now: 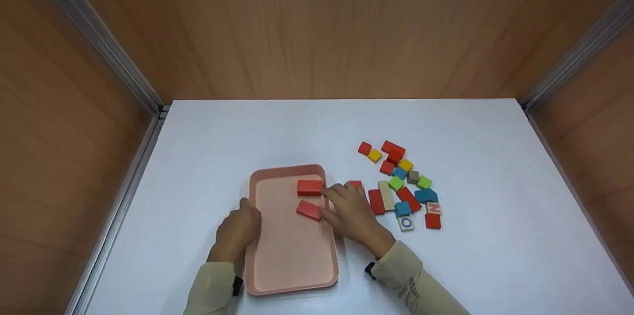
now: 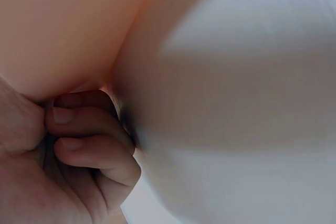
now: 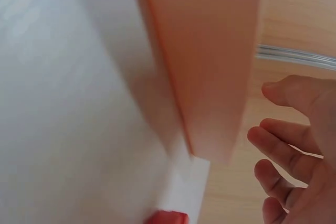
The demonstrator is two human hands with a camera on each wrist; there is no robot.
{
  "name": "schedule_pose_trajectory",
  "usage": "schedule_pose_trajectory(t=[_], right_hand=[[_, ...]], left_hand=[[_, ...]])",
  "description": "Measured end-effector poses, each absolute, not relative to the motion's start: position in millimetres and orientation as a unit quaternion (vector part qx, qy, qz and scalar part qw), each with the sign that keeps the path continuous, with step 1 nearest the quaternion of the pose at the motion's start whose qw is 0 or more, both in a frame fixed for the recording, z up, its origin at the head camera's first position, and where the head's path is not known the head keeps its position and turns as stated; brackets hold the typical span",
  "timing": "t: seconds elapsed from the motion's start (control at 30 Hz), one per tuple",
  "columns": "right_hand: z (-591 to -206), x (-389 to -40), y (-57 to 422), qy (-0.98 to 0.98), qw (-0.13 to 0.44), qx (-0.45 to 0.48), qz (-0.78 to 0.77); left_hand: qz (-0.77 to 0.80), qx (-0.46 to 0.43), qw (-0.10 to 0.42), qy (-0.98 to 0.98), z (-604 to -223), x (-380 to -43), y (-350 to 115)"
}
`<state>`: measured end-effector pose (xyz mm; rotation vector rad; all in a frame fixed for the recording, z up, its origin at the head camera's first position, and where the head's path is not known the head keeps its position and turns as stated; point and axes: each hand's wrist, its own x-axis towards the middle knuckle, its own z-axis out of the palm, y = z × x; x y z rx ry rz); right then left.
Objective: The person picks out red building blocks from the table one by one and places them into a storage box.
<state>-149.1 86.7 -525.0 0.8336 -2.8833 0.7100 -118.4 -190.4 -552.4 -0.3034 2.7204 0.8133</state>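
A pink tray [image 1: 292, 255] lies on the white table, seen in all three views. My left hand [image 1: 240, 228] grips its left rim, the fingers curled in against the wall in the left wrist view. Inside the tray, near the top right, lie a red block [image 1: 309, 187] and, just below it and tilted, a second red block [image 1: 308, 210]. Over the right rim reaches my right hand [image 1: 350, 211], fingertips beside the right ends of these blocks. In the right wrist view its fingers [image 3: 283, 135] are spread and loosely bent, with nothing between them.
Right of the tray several loose blocks lie scattered: red blocks [image 1: 376, 202], a beige block [image 1: 386, 196], a blue block [image 1: 426, 195], green cubes [image 1: 424, 182] and lettered cubes [image 1: 405, 223]. Wooden panels [image 1: 317, 27] stand around the table [image 1: 495, 166].
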Motion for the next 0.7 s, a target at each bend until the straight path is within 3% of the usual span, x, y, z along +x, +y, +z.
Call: schedule_pose_trajectory(t=[0.37,0.7], right_hand=[[-516.3,-152.5,125.1,-0.933,0.11,0.249,0.236],[-522.3,-153.1,152.2,-0.952,0.089,0.193,0.22]], left_hand=[[0.284,-0.099,0.141,0.943,-553.4,-118.3,-190.4],[0.298,-0.11,0.145,0.937,-552.5,-118.3,-189.6]])
